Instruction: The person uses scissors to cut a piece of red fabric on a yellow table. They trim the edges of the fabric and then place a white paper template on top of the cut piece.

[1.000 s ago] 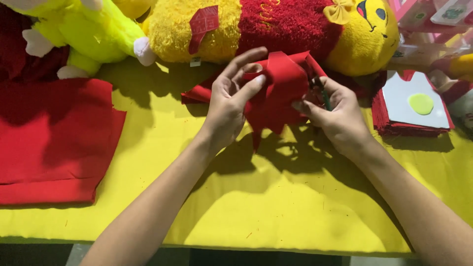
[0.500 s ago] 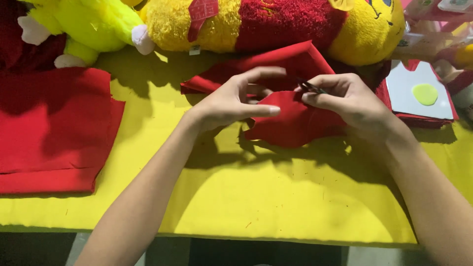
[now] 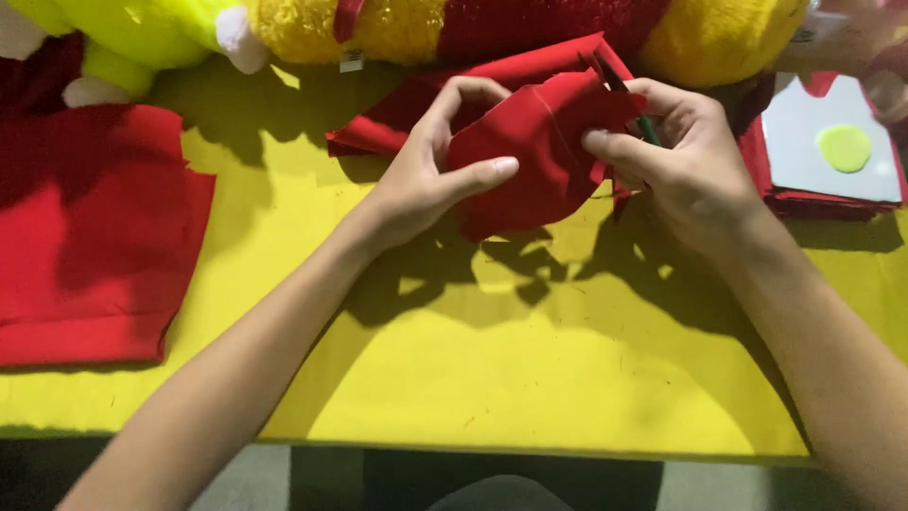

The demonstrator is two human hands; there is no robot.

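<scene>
Both hands hold a red felt piece (image 3: 539,156) just above a yellow table (image 3: 530,378). My left hand (image 3: 426,175) pinches its left edge, thumb in front and fingers curled behind. My right hand (image 3: 686,161) grips the right edge with the thumb pressed on the felt. A thin dark tool (image 3: 636,104) sticks up between its fingers; I cannot tell what kind of tool it is. More red felt (image 3: 426,109) lies flat behind the held piece.
A stack of red fabric (image 3: 85,246) lies at the left. Yellow, red and green plush toys (image 3: 454,28) line the far edge. At the right, a white sheet with a yellow-green disc (image 3: 844,149) rests on red pieces (image 3: 813,203). The table's front edge (image 3: 530,452) is near me.
The camera has dipped, so everything sits higher in view. My hands have drawn closer together and curled the felt piece between them.
</scene>
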